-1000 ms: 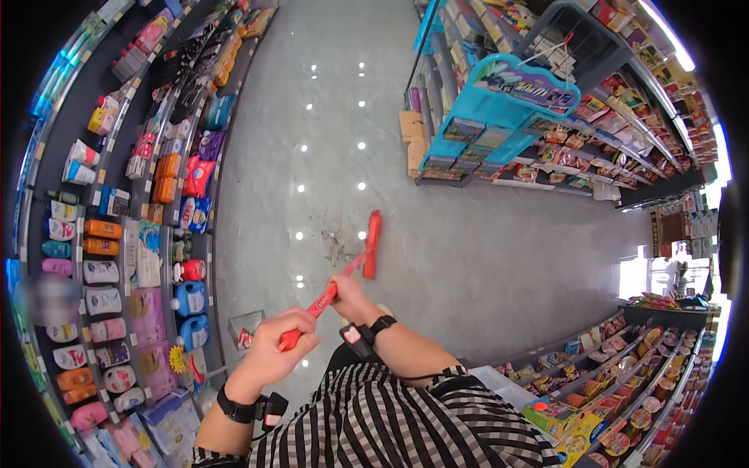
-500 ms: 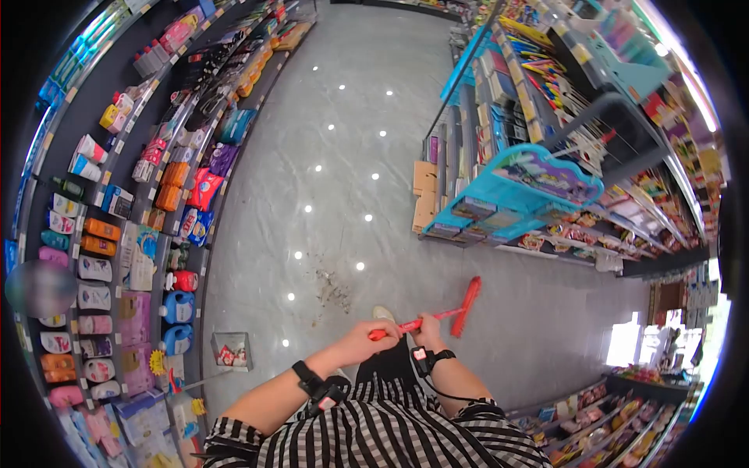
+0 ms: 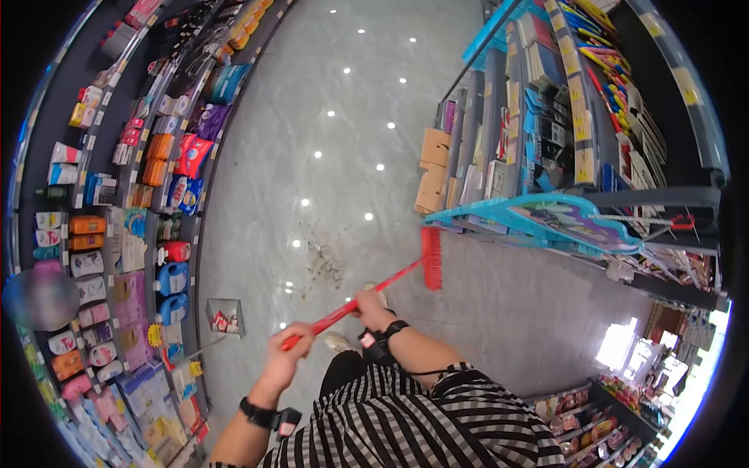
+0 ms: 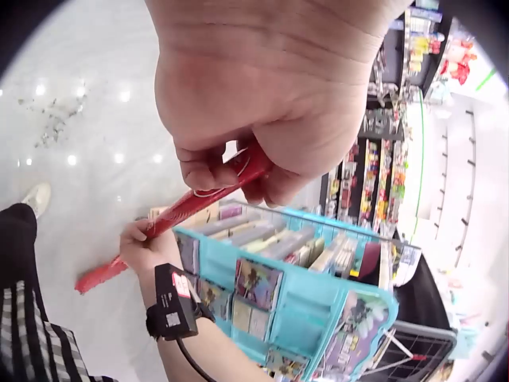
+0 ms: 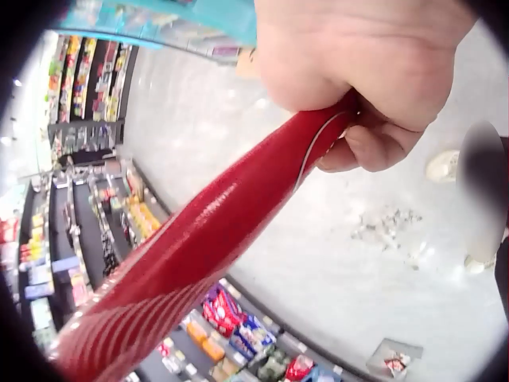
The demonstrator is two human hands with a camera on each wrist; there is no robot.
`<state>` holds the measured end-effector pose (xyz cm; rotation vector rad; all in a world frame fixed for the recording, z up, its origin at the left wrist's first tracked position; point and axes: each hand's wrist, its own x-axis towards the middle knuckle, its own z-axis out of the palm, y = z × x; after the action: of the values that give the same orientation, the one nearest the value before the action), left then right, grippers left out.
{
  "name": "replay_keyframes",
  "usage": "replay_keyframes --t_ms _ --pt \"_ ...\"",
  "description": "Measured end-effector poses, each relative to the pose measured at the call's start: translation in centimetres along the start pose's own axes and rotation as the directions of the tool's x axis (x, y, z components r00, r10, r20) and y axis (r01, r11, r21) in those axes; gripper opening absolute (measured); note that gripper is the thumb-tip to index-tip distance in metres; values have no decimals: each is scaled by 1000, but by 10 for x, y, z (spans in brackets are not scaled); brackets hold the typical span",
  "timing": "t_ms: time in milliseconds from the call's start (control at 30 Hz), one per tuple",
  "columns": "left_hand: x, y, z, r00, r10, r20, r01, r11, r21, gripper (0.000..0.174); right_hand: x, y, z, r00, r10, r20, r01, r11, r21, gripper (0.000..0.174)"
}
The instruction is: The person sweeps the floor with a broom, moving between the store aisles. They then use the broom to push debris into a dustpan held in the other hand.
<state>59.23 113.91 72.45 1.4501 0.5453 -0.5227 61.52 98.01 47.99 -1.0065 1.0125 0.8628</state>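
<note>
A red broom [image 3: 431,259] is held slantwise across the front of the body, its bristled head out to the right near the base of the blue display rack. My left hand [image 3: 290,347] grips the handle close to its top end. Farther down, my right hand [image 3: 374,310] wraps round the same handle [image 5: 215,215]. In the left wrist view the broom head [image 4: 99,274] shows beyond the right hand. A patch of dark debris [image 3: 324,264] lies scattered on the grey floor, left of the broom head and ahead of the shoes.
A dustpan [image 3: 225,318] with red and white litter inside stands on the floor at left, its handle toward the shelf. Shelves of bottles and packets [image 3: 168,203] line the left side. The blue display rack [image 3: 538,214] juts out at right, cardboard boxes [image 3: 434,168] at its corner.
The broom head has swung away from beside the debris, out to the right, and is now farther forward near the rack. Both hands stay on the handle. The head view has shifted.
</note>
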Motion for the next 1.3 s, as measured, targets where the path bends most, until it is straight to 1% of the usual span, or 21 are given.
replay_keyframes --t_ms 67,133,167,233,300,367,400,467,567,600,667,700,767,800,900,967,1067,1133,1200,1267,1300 --pt "-22 25 -14 997 25 -73 -26 1000 -11 2 -37 -11 49 998 62 22 -63 996 58 10" --pt "-41 47 -22 982 150 -118 -128 975 179 3 -55 -13 79 997 45 65 -48 998 46 7" --pt "-48 57 -21 978 156 -137 -132 976 171 3 -59 -13 91 989 48 137 -59 995 79 6" --pt "-62 77 -21 949 304 -89 -259 906 334 4 -71 -18 106 976 49 212 -70 993 92 7" --pt "-78 90 -23 942 322 -90 -275 900 338 4 -90 -24 118 956 44 290 -67 995 69 11" --pt "-95 97 -25 940 336 -57 -295 885 359 5 -117 -28 120 960 50 274 -67 996 52 11" --pt "-100 97 -26 936 340 -94 -288 891 351 5 -125 -30 118 966 48 255 -64 996 55 12" --pt "-110 96 -25 940 341 3 -327 899 293 5 -134 -28 100 967 81 242 -89 996 20 13" --pt "-94 54 -22 941 333 51 -337 923 189 6 -108 -10 55 977 120 174 -133 989 60 16" --pt "-86 39 -17 941 337 22 -335 924 182 6 -97 -7 38 969 158 190 -174 982 70 16" --pt "-73 18 -12 973 229 -42 -228 973 19 5 -82 -2 27 958 221 182 -231 972 37 16" --pt "-75 17 -15 970 236 -58 -236 972 7 5 -81 0 31 958 220 181 -227 974 16 16" --pt "-83 20 -23 959 284 -5 -281 953 117 5 -79 8 43 948 177 266 -187 982 12 15" --pt "-88 24 -24 956 292 -24 -287 952 110 5 -78 10 54 946 180 271 -184 983 -9 15" --pt "-115 31 -30 944 319 -84 -294 929 225 5 -78 21 91 912 230 340 -270 960 73 16" --pt "-133 28 -36 882 419 -215 -387 905 177 5 -97 24 115 912 213 350 -230 973 7 14" --pt "-173 18 -46 848 465 -256 -426 884 193 4 -117 34 132 920 155 361 -135 988 -79 11" --pt "-199 2 -48 823 456 -339 -439 889 130 2 -151 31 141 927 158 341 -80 969 -232 12" --pt "-218 -13 -45 793 453 -408 -467 881 73 1 -186 36 149 927 139 348 -48 965 -257 11" --pt "-226 -31 -38 717 402 -569 -488 873 2 4 -201 51 150 927 120 356 -15 958 -285 11" --pt "-226 -45 -35 689 482 -541 -551 833 40 11 -204 61 144 912 102 398 8 964 -266 10"
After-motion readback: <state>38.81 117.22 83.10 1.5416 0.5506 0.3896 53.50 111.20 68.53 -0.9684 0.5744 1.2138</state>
